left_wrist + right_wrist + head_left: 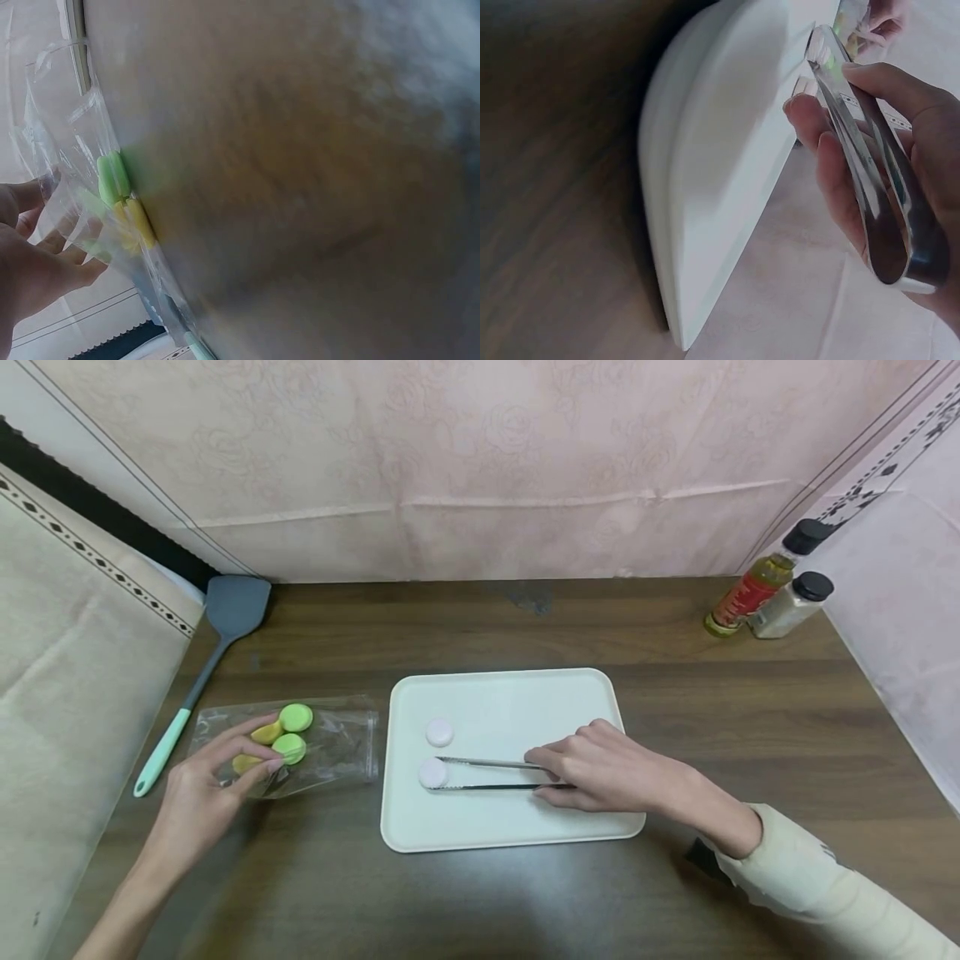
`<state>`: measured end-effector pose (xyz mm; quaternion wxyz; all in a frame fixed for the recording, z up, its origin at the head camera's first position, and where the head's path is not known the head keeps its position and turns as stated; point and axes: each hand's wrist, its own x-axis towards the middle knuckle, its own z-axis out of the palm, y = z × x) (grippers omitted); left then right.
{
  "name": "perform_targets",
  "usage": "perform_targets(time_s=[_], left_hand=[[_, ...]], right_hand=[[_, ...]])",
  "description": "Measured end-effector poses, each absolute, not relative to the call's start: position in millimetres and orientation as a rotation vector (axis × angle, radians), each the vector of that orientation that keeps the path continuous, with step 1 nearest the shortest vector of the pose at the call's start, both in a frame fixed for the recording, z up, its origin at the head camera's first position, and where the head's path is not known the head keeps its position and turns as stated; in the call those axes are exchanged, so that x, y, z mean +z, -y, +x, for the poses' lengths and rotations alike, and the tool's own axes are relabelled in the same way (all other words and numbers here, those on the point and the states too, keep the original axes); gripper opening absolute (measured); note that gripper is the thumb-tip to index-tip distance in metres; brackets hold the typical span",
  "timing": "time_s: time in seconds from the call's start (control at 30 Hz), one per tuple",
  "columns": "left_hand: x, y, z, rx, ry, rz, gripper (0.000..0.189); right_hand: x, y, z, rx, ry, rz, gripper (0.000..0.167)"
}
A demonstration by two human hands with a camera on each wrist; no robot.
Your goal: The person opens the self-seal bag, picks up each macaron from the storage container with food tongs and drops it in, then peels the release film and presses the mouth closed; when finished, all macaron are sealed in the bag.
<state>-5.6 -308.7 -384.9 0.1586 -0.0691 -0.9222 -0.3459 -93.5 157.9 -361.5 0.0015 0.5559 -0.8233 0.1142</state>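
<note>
Wood-grain tabletop (480, 627) supports a white tray (517, 706) bearing two pale macarons (439, 732); green and yellow macarons (296, 717) remain at the plastic bag (345, 753) in the left grip (213, 768). Right grip (603, 768) holds tongs (487, 762) astride one pale macaron.

The tongs (857, 161) are smooth, glossy metal, the tray (510, 706) smooth and plastic-looking. Toward nine o'clock the clear plastic bag (341, 743) is shiny and crinkled; at ten the spatula (237, 606) has a matt head. The table (525, 902) shows wood grain with a soft sheen; at twelve hangs creased, matt cloth (510, 468).
</note>
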Motion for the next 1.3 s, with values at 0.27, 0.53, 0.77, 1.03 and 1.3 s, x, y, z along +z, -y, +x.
perform_targets(time_s=[0.27,0.53,0.77,1.03,1.3], left_hand=[[-385.8,309.9,-5.3,-0.981,2.622,-0.220,0.036],[-385.8,310.5,-5.3,-0.980,2.618,-0.219,0.036],[-385.8,310.9,-5.3,-0.974,2.618,-0.217,0.035],[-386.1,311.9,-3.4,-0.956,2.613,-0.213,0.036],[-387.8,312.0,-4.5,-0.951,2.601,-0.222,0.036]], right_hand=[[-354.7,-149.9,-100.1,0.469,2.572,1.758,0.020],[-347.5,-130.7,-112.5,0.480,2.565,1.727,0.021],[-343.3,-104.3,-121.6,0.464,2.578,1.755,0.020],[-342.9,-81.1,-126.9,0.431,2.569,1.795,0.021],[-348.1,-65.4,-129.2,0.391,2.647,1.791,0.021]])
